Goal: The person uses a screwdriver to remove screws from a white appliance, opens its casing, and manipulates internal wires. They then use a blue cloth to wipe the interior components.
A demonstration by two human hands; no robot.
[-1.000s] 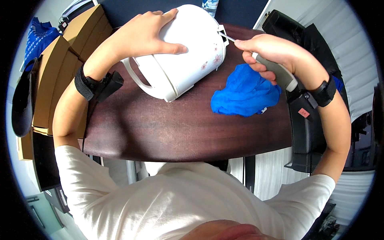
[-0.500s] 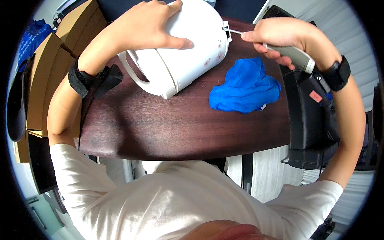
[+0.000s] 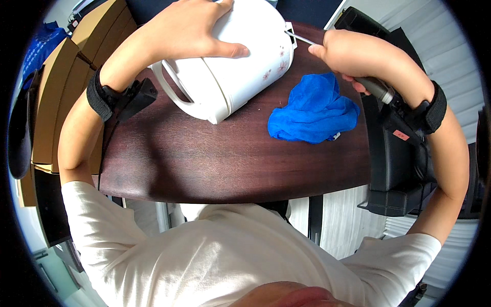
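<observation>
Left hand [image 3: 184, 33] over the pot [image 3: 250, 66], right hand [image 3: 350, 53] round the screwdriver [image 3: 377, 89]

I see the left hand laid spread on the pot, clasping nothing; the pot rests on the table [image 3: 245, 163], the cloth [image 3: 313, 110] just right of it; farther right, the right hand is closed round the screwdriver, tip at the pot's fitting [image 3: 294, 44], contact unclear. I'd keep the pot braced and the screwdriver in line. I find no brand on the pot; the bag [image 3: 43, 51] left of it has blurred white print, the red tag [image 3: 400, 135] right of it marks too small to read

Crumpled blue cloth [image 3: 313, 111] on dark tabletop [image 3: 245, 169]; cardboard boxes [image 3: 55, 110] left; white curtain [image 3: 446, 84] right.
</observation>
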